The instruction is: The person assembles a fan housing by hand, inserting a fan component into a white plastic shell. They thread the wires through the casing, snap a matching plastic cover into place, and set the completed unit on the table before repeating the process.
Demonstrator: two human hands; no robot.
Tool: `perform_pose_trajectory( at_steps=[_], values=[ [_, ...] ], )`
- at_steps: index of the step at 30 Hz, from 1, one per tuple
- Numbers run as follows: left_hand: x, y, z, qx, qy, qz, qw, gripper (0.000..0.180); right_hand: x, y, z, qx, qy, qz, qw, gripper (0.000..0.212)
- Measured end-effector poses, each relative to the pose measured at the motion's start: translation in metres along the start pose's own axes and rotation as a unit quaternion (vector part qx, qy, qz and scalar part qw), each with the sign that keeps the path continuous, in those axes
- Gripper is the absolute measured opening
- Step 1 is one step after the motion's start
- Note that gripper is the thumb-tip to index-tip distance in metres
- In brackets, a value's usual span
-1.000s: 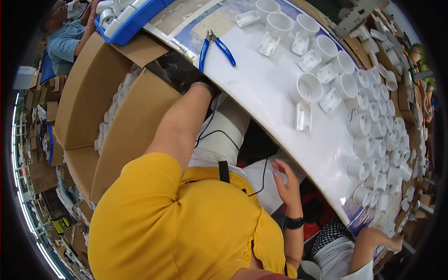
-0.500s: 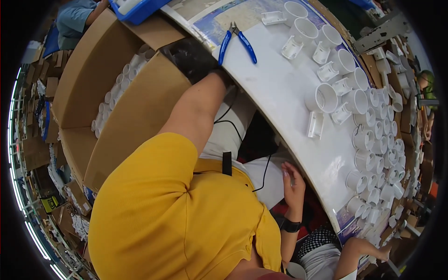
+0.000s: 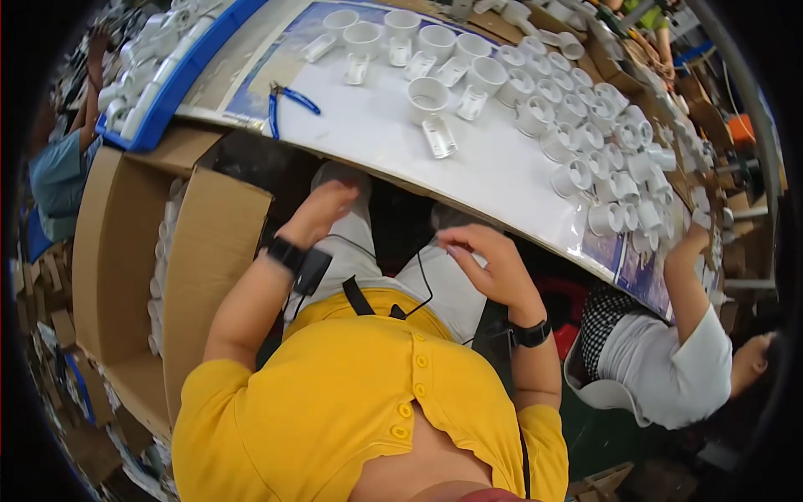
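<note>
My left hand (image 3: 322,211) hovers over my left thigh, its fingers loosely bent and holding nothing that I can see. Above my right thigh is my right hand (image 3: 489,261), open, the thumb apart from the bent fingers. Both hands are below the table's near edge and touch nothing on it. Closest to them on the white table (image 3: 335,125) stands a white plastic cup (image 3: 427,100) with a slotted white side piece (image 3: 438,137). Several similar cups stand behind it in a row. Blue-handled nippers (image 3: 288,105) lie with their handles spread at the table's left.
An open cardboard box (image 3: 213,243) with white parts stands at my left. Behind it is a blue bin (image 3: 167,100) full of white parts. Many white cups (image 3: 577,134) crowd the table's right side. A co-worker in a white top (image 3: 669,368) sits at my right.
My left arm has drawn back from beside the box, bringing the hand over my lap. My right hand has risen and moved inward. The view has turned, so the table now lies across the top.
</note>
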State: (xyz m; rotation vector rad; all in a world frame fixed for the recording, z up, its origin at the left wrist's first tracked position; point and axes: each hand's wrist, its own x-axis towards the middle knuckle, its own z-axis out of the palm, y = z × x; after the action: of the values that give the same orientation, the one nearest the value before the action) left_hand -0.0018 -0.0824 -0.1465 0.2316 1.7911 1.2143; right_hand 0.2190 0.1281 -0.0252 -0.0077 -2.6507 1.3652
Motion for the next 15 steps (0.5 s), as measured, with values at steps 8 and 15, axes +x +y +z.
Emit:
perform_pose_trajectory(
  at_steps=[8,15],
  values=[
    [-0.078,0.053,-0.015,-0.167,-0.025,0.191,0.967,0.027,0.083,0.015,-0.001,-0.217,0.21,-0.019,0.953,0.035],
    [-0.062,0.098,0.001,-0.188,-0.077,0.202,0.958,0.033,0.111,0.041,0.02,-0.179,0.221,0.072,0.956,0.05]
  ],
)
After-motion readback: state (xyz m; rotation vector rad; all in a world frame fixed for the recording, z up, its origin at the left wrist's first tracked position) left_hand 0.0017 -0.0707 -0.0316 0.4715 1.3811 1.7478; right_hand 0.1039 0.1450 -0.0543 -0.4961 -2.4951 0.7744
